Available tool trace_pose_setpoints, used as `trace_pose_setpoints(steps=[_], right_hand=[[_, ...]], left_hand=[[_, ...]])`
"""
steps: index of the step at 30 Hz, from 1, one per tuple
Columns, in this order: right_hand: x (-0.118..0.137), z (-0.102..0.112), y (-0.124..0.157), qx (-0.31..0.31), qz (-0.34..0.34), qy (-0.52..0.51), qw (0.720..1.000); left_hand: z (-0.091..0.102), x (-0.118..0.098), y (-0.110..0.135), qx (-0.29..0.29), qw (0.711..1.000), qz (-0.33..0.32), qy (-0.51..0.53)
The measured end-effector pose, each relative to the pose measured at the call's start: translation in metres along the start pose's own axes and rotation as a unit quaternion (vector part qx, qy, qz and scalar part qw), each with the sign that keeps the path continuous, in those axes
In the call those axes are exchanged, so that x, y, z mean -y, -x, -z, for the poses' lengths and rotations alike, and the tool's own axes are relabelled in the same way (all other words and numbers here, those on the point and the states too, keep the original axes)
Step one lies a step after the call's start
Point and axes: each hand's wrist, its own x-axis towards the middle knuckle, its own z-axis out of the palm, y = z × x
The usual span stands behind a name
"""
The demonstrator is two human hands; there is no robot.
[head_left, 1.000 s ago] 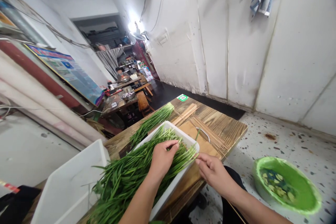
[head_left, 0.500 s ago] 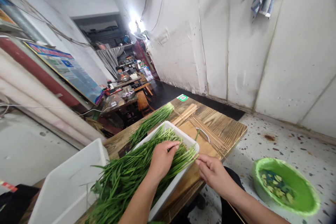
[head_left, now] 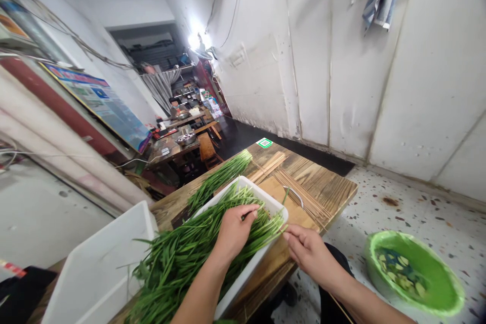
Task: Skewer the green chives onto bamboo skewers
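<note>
A white tray [head_left: 279,206] on the wooden table [head_left: 330,185] holds a heap of long green chives [head_left: 182,253]. My left hand [head_left: 233,230] rests on the chives near the tray's far end, its fingers curled and pinching at some stalks. Just off the tray's right corner, my right hand [head_left: 309,250] is closed in a pinch on a thin bamboo skewer that runs back under my forearm; its tip meets the chive ends.
A second bundle of chives [head_left: 222,174] and several bamboo skewers [head_left: 299,192] lie on the table beyond the tray. An empty white bin [head_left: 98,268] stands at the left. A green basin [head_left: 415,273] with scraps sits on the speckled floor at right.
Both hands stay almost where they were. The left fingers have shifted slightly among the chive stalks.
</note>
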Motion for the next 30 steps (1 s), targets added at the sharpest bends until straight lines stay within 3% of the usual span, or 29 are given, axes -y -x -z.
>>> trace_pose_setpoints(steps=[30], right_hand=[[-0.0012, 0.0017, -0.0007, 0.011, 0.006, -0.007, 1.000]], left_hand=[[-0.0002, 0.0015, -0.0008, 0.002, 1.000, 0.000, 0.015]])
